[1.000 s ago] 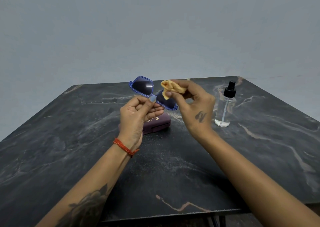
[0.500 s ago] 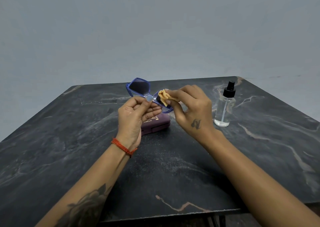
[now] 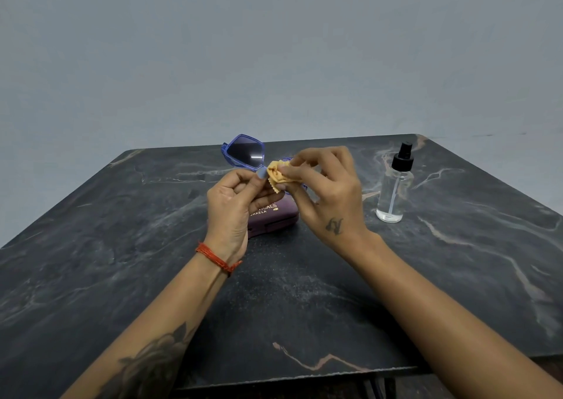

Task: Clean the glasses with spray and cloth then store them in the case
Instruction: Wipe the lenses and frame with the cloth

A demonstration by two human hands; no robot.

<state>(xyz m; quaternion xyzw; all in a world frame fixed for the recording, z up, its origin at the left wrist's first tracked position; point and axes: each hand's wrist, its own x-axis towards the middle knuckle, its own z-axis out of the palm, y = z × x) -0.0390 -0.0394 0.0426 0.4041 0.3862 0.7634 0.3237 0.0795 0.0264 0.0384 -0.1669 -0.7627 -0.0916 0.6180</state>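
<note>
Wiping step: left hand (image 3: 231,203) pinches the glasses (image 3: 243,153); right hand (image 3: 323,191) pinches the cloth (image 3: 278,175) against one lens. Next, the other lens.

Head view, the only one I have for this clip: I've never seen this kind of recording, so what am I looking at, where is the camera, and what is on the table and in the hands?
There is no machine here. A person wears a wide-angle camera on the head, looking forward and down, so both forearms reach in from the bottom edge. The left hand holds blue-framed glasses with dark lenses in a pinching grip, raised above the table. The right hand pinches a crumpled yellow cloth against the lens nearer to it. On the dark marble table a closed purple case lies behind the hands, partly hidden, and a clear spray bottle with a black cap stands upright to the right.
</note>
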